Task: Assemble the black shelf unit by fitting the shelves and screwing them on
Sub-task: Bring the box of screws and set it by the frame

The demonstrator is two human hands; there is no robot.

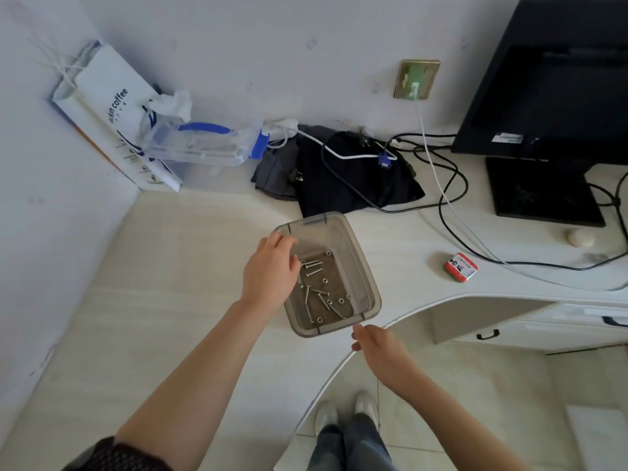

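One smoke-tinted plastic tray (363,277) sits at the front edge of the desk (170,283), where that edge curves inward. In it lie about eight long silver screws (314,265) and about seven small nuts (341,300), loosely scattered; the left hand (272,266) covers part of them, so the count is rough. That hand reaches into the tray's far left corner with its fingers bent down; whether its grip holds a screw cannot be told. The right hand (380,351) hovers at the front edge just beside the tray's near corner, its grip slack and holding nothing.

At the far left corner leans one white paper bag (112,107) reading "coffee", the letters before it partly hidden. One clear box (204,144) with a blue handle stands beside it. One red tin (460,267) lies towards the right edge, its print too small to read. One black monitor (560,79) stands at the far right.
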